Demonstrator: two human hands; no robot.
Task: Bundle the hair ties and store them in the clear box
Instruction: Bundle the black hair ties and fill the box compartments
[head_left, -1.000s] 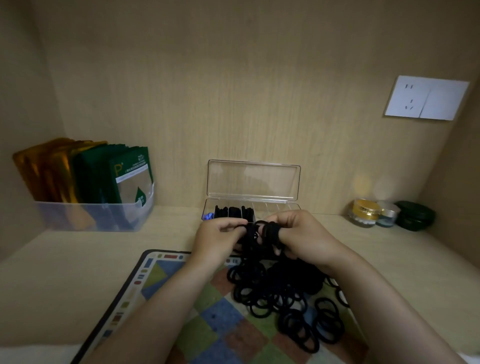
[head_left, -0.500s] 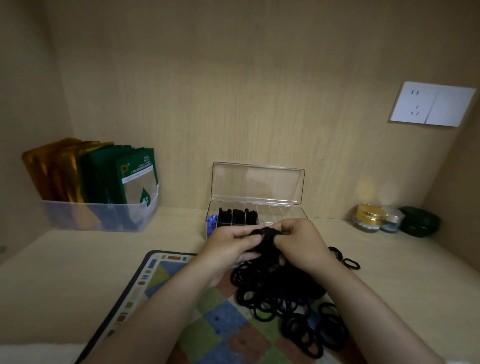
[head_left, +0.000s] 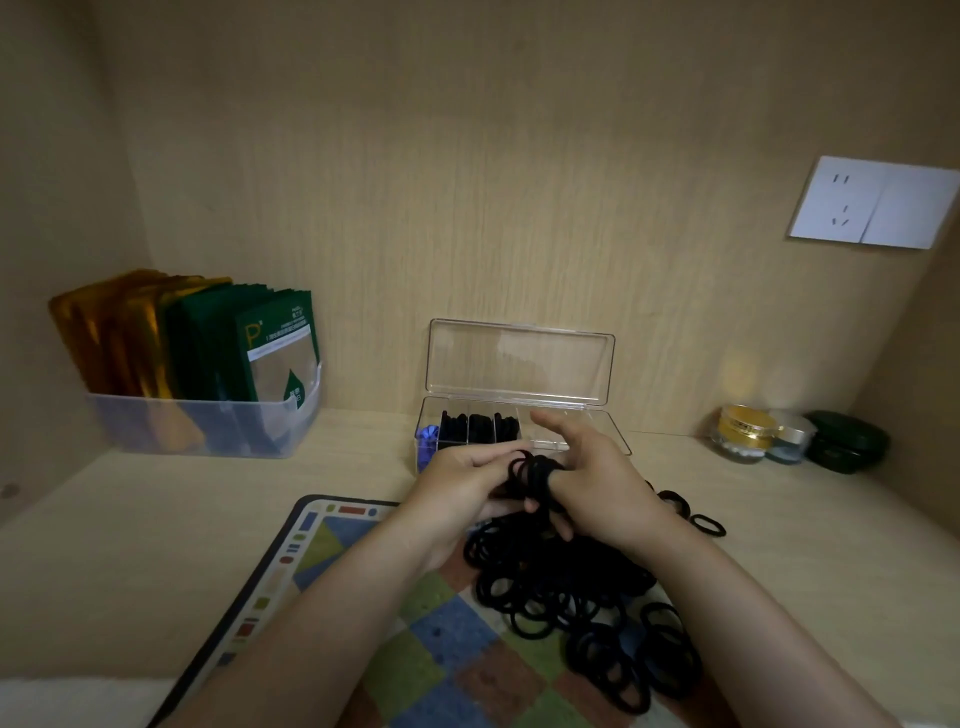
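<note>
Wooden desk (head_left: 156, 519) is carrying a patterned mat (head_left: 332, 551) at lower centre, with a loose pile of black hair ties (head_left: 571, 597) lying on it. At frame centre, left hand (head_left: 467, 486) is pinching a small bundle (head_left: 535, 475) of ties; right hand (head_left: 597, 483) is gripping the same bundle, forefinger sticking out. Just behind, clear box (head_left: 519, 364) is standing open, black ties sitting in its left compartments.

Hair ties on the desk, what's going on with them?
A person is bundling them. The left hand and right hand hold a bundle of black ties between them, above the loose pile on the patterned mat. Behind the hands, the clear box stands open, with black ties already in some compartments.
</note>
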